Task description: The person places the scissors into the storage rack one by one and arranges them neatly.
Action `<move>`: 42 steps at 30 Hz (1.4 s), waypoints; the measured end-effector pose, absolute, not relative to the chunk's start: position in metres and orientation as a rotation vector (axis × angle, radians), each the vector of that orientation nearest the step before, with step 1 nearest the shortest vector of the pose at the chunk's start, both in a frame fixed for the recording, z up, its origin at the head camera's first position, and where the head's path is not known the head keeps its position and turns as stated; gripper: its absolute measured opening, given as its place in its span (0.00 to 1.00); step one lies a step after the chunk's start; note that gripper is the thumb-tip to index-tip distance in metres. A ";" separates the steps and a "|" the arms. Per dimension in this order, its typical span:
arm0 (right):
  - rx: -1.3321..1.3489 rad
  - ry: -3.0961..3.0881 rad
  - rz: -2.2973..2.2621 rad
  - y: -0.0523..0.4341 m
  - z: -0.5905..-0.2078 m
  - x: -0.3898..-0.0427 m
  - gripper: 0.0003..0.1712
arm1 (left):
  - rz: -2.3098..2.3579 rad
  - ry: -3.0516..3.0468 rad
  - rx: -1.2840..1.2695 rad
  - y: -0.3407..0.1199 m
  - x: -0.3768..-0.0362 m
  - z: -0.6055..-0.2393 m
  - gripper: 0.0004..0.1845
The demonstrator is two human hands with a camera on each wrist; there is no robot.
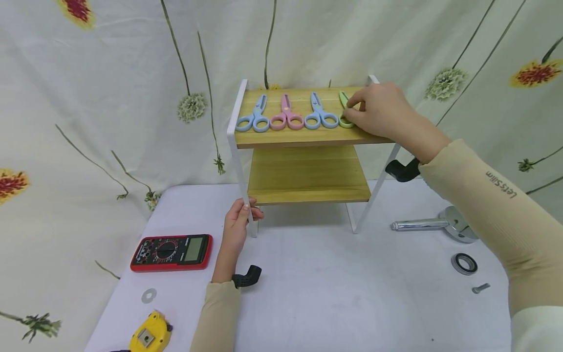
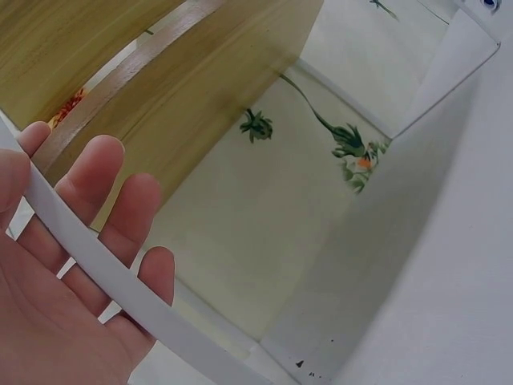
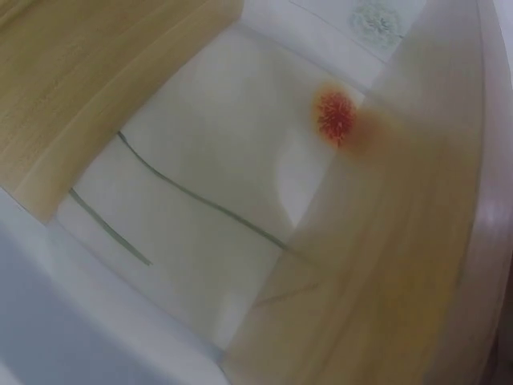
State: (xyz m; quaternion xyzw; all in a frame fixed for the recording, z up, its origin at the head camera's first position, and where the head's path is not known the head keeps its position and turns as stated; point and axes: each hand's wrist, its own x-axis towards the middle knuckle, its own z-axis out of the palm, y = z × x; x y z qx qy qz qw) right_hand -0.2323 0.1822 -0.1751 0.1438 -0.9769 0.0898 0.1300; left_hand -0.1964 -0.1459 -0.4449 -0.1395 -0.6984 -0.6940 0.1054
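Note:
A two-tier wooden shelf (image 1: 308,176) with a white frame stands at the back of the table. My left hand (image 1: 233,230) holds its white left post (image 2: 104,263) low down, with thumb and fingers around it. On the top board (image 1: 299,138) lie blue scissors (image 1: 258,108), pink scissors (image 1: 286,109), more blue scissors (image 1: 317,108) and green scissors (image 1: 343,99), side by side with blades toward the back. At the right end, my right hand (image 1: 382,110) pinches the green scissors, partly covering them. The right wrist view shows shelf boards, not the hand.
On the left lie a red-and-black multimeter (image 1: 171,252), a grey washer (image 1: 149,296) and a yellow tape measure (image 1: 151,333). To the right are a chrome rod with a round base (image 1: 420,224), a bearing-like ring (image 1: 455,265) and a bolt (image 1: 480,288). Flowered cloth (image 1: 132,88) hangs behind.

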 end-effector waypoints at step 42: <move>0.534 -2.201 1.429 0.177 -0.398 -0.119 0.09 | -2.069 -2.042 -0.389 -0.144 -0.193 -0.444 0.16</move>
